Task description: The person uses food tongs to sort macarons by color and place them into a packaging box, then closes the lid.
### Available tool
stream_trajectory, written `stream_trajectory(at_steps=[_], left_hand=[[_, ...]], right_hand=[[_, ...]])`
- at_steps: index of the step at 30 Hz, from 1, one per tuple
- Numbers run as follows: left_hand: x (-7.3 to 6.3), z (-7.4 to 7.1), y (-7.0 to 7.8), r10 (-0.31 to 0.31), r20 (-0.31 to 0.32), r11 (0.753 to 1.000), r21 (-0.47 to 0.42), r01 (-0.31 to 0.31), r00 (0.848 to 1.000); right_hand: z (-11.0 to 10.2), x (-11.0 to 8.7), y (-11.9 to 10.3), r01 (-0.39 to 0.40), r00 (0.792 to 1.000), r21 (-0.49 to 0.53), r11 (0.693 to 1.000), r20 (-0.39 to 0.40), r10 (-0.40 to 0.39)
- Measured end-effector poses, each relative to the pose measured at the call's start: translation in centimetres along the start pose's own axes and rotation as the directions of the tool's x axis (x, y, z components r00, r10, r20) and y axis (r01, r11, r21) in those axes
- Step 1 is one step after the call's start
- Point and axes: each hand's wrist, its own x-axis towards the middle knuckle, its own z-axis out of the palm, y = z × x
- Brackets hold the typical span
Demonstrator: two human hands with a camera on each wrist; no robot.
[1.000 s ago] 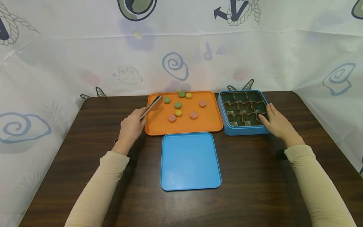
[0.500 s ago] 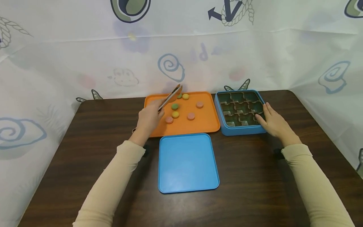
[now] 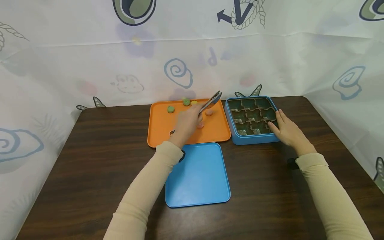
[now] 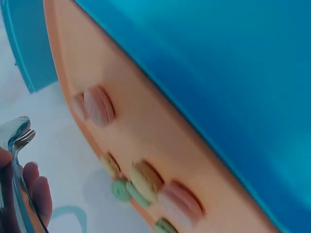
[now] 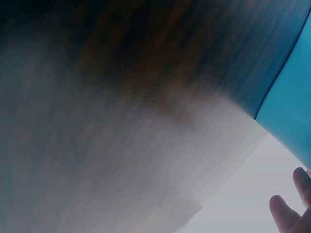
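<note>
My left hand (image 3: pixel 188 122) grips metal tongs (image 3: pixel 208 104), held over the right part of an orange tray (image 3: pixel 159 133). In the left wrist view the tongs (image 4: pixel 20 189) show one forked tip and one spoon-like tip, with nothing seen between them. Macarons lie on the tray: a green macaron (image 3: pixel 170 109), a yellow macaron (image 3: pixel 194 102), a pink macaron (image 3: pixel 209 112) and several more, partly hidden by the hand. My right hand (image 3: pixel 289 131) rests on the right rim of a blue box (image 3: pixel 255 139), fingers extended; a divided insert (image 3: pixel 253 115) with several compartments sits inside.
A blue tray (image 3: pixel 198 180) lies in front of the orange one, partly under my left forearm. The box stands close to the orange tray's right edge. Behind the dark wooden table (image 3: pixel 264 193) hangs a white printed cloth (image 3: pixel 270 66).
My left hand has swept rightward across the orange tray with the tongs, from its left edge to near the box. The right hand has stayed on the box. The head view has shifted slightly.
</note>
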Motion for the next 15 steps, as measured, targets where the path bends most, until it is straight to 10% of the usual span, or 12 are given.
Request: stream_trajectory(at_steps=[15], left_hand=[[1.4, 2.7, 4.0, 0.042, 0.026, 0.996, 0.084, -0.044, 0.999]], right_hand=[[0.1, 0.1, 0.2, -0.010, 0.999, 0.013, 1.000, 0.033, 0.010]])
